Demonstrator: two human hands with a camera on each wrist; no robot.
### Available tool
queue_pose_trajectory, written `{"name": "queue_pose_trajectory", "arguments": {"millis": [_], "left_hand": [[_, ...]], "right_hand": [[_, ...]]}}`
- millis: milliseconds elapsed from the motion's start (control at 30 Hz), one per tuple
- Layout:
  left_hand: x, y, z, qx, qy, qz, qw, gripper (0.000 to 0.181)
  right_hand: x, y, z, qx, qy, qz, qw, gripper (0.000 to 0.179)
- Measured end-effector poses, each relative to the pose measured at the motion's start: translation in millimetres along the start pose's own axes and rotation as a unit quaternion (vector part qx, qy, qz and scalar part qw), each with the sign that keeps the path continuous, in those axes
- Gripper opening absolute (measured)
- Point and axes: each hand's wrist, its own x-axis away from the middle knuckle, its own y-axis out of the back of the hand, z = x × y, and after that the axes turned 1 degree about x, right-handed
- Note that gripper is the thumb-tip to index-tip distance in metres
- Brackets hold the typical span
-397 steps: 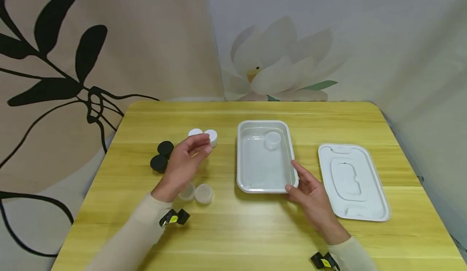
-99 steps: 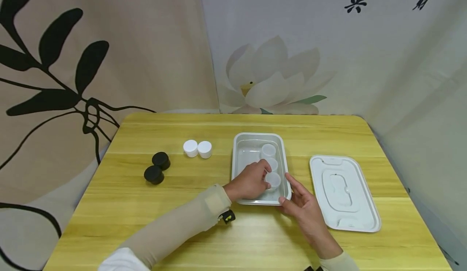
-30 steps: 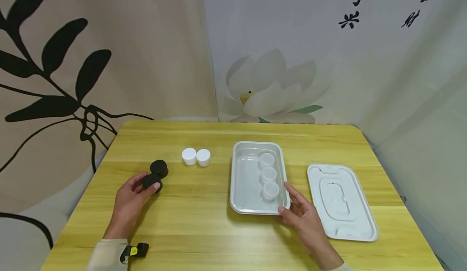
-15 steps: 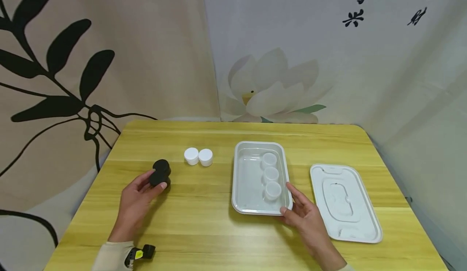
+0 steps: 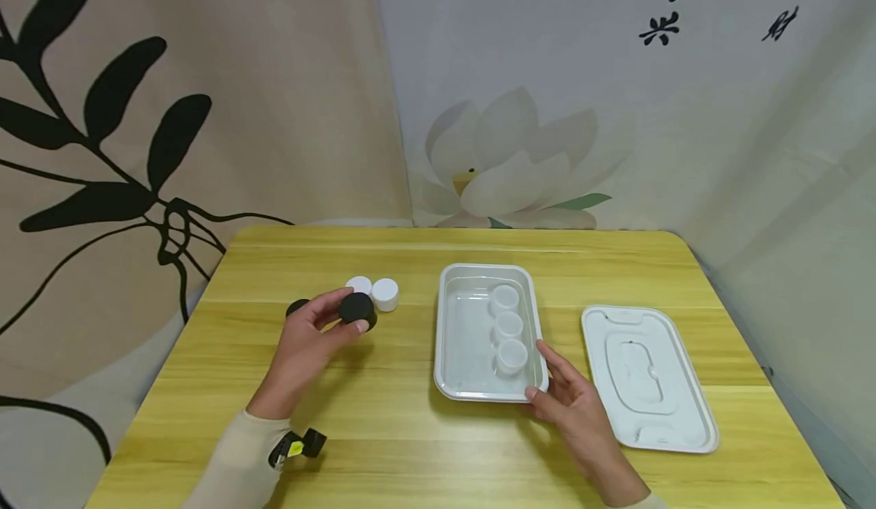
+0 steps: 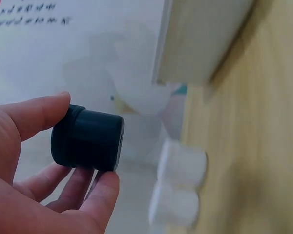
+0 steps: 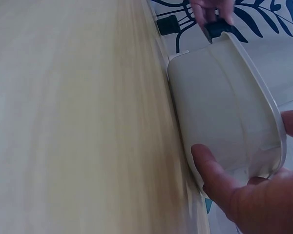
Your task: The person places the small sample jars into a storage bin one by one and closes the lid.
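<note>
My left hand pinches a small black round jar between thumb and fingers, raised over the left part of the table. The left wrist view shows this black jar side-on with its wider cap. Behind the hand, a second black jar is mostly hidden. Two white jars stand side by side just beyond the held one. My right hand grips the near right corner of a white rectangular box, thumb at its rim. Inside, three translucent small jars form a row along the right side.
A white box lid lies flat on the wooden table, right of the box. A printed curtain hangs behind the table's far edge.
Over the earlier frames, the translucent jars came to be lined up in the box. Lately my left hand has lifted one black jar and carried it rightward. My right hand keeps its hold.
</note>
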Motion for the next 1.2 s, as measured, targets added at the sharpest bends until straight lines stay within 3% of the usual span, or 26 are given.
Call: {"name": "queue_pose_trajectory", "arguments": {"millis": [333, 433, 700, 967, 1200], "left_hand": [[-32.1, -47.5, -30.8, 0.010, -0.049, 0.067, 0.9965, 0.066], [-41.9, -64.7, -36.6, 0.016, -0.055, 0.086, 0.9946, 0.064], [-65.4, -108.2, -47.8, -0.017, -0.062, 0.124, 0.9902, 0.059], [-81.8, -142.1, -50.2, -0.053, -0.041, 0.117, 0.9909, 0.055], [-88.0, -164.2, -56.2, -0.120, -0.032, 0.102, 0.9870, 0.055]], "right_hand": [[0.0, -1.2, -1.4, 0.000, -0.003, -0.004, 1.0000, 0.079], [0.3, -1.8, -0.9, -0.002, -0.003, -0.005, 1.0000, 0.079], [0.3, -2.5, 0.0, -0.005, 0.001, -0.002, 1.0000, 0.077], [0.0, -0.9, -0.6, -0.004, -0.002, 0.003, 1.0000, 0.078], [-0.3, -0.7, 0.0, -0.003, 0.003, 0.007, 1.0000, 0.078]]}}
